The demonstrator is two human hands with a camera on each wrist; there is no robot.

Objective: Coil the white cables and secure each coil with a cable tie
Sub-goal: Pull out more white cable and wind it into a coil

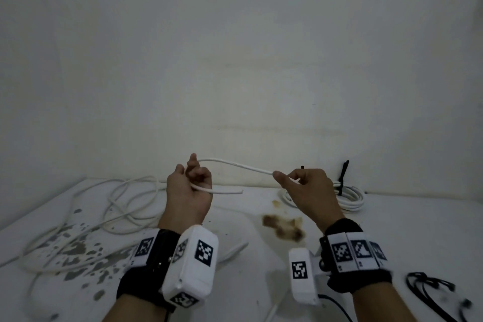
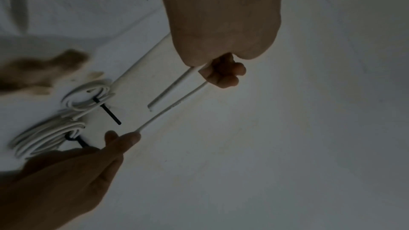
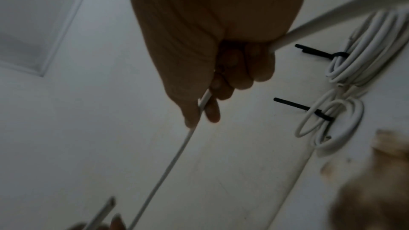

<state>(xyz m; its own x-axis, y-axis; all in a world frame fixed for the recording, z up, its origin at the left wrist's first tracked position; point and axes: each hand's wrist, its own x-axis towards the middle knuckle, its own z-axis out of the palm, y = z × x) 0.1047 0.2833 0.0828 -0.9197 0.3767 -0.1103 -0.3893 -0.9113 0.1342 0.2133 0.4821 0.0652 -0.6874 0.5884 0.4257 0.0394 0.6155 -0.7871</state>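
Note:
A white cable (image 1: pixel 235 165) stretches between both raised hands above the white table. My left hand (image 1: pixel 194 178) grips it with curled fingers near its cut end (image 1: pixel 239 191), which sticks out to the right. My right hand (image 1: pixel 290 180) pinches the same cable (image 3: pixel 175 162) between thumb and fingers; the rest runs back through the palm. In the left wrist view the cable (image 2: pixel 175 106) doubles back at my left hand (image 2: pixel 223 73). Two finished coils (image 1: pixel 347 196) with black cable ties (image 1: pixel 343 174) lie at the back right, also seen as coils (image 3: pixel 332 121) from the right wrist.
A loose tangle of white cable (image 1: pixel 125 204) sprawls over the left of the table (image 1: pixel 418 230). Brown stains (image 1: pixel 285 227) mark the middle, grey paint chips (image 1: pixel 75 251) the left. Black cable ties (image 1: pixel 428 293) lie at the front right. A pale wall (image 1: pixel 235 60) stands behind.

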